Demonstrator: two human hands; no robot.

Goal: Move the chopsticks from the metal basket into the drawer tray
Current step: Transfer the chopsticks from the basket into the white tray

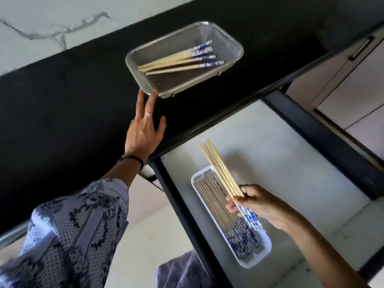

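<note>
A metal mesh basket [226, 41] stands on the black countertop and holds several bamboo chopsticks [176, 62] with blue-and-white ends. My left hand [143, 129] lies flat on the counter with fingers spread, its fingertips touching the basket's near corner. My right hand [257, 202] hovers over the open drawer, shut on a bundle of several chopsticks [220, 169] with the plain tips pointing up and away. Below it a white drawer tray [267, 249] holds several chopsticks laid side by side.
The black countertop [62, 104] runs across the view, with a marble wall behind it. The open drawer [291, 163] has a pale liner and dark frame rails. Pale cabinet fronts with a dark handle [361, 48] are at the right.
</note>
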